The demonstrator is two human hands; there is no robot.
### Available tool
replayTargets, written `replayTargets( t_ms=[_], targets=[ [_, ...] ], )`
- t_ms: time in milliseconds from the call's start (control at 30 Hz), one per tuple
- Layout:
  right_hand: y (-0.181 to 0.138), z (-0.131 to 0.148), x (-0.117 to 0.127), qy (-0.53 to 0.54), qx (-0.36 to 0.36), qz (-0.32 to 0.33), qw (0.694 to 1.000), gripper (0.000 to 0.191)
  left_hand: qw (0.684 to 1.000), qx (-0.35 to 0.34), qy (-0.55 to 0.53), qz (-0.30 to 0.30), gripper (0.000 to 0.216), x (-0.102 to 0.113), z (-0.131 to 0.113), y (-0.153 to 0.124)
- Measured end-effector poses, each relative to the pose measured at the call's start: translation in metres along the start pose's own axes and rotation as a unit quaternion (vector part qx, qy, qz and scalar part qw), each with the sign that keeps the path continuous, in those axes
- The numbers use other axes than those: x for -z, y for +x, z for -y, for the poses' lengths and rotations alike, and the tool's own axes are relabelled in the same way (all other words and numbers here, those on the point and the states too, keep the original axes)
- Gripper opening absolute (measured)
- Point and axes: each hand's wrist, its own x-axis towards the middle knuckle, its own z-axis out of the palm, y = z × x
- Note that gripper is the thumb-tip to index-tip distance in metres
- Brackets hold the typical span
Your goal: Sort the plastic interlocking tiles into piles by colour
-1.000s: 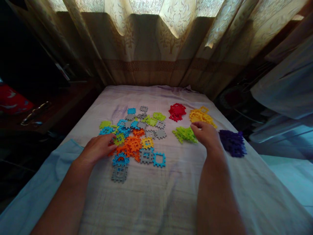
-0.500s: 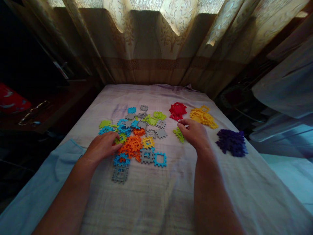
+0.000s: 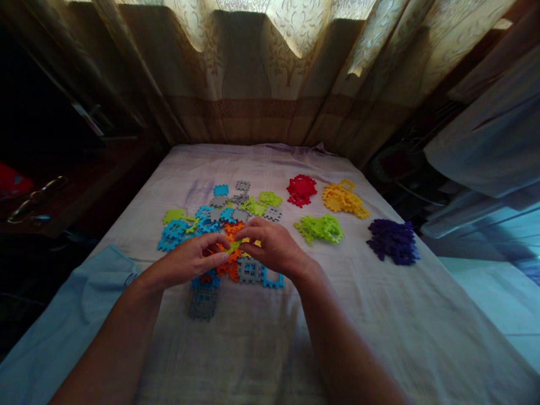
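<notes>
My left hand [image 3: 189, 260] pinches a light green interlocking building tile [image 3: 233, 246] over the mixed pile. From the other side, the fingertips of my right hand [image 3: 274, 246] close on the tile's right end. Beneath both hands lie orange tiles [image 3: 230, 270], partly covered. Around them are blue tiles [image 3: 174, 233], grey tiles [image 3: 248, 271] and more green ones mixed in. To the right of my right hand sits a separate heap of light green tiles [image 3: 319, 229].
Single-colour heaps lie on the right: red tiles [image 3: 302, 190], yellow tiles [image 3: 343, 198] and dark purple tiles [image 3: 393, 242]. A pale sheet [image 3: 253, 349] covers the surface. A light blue cloth [image 3: 97, 281] hangs at the left edge, and a curtain [image 3: 244, 84] closes off the back.
My right hand has moved left from the green heap to my left hand, leaving that heap uncovered. My left hand has lifted a green tile and shifted right.
</notes>
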Motion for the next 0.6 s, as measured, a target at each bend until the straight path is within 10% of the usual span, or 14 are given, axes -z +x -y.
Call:
replayTargets(
  t_ms=[367,600],
  targets=[
    [-0.061,-0.074,0.09,-0.128,-0.297,-0.073,0.944,0.017,0.944,0.081,0.182,-0.261,0.054,0.022,0.03,0.006],
    [-0.079,-0.106,0.091,-0.149,-0.357,-0.062,0.92,0.021,0.911,0.081,0.29,-0.283,0.045,0.034,0.056,0.007]
  ],
)
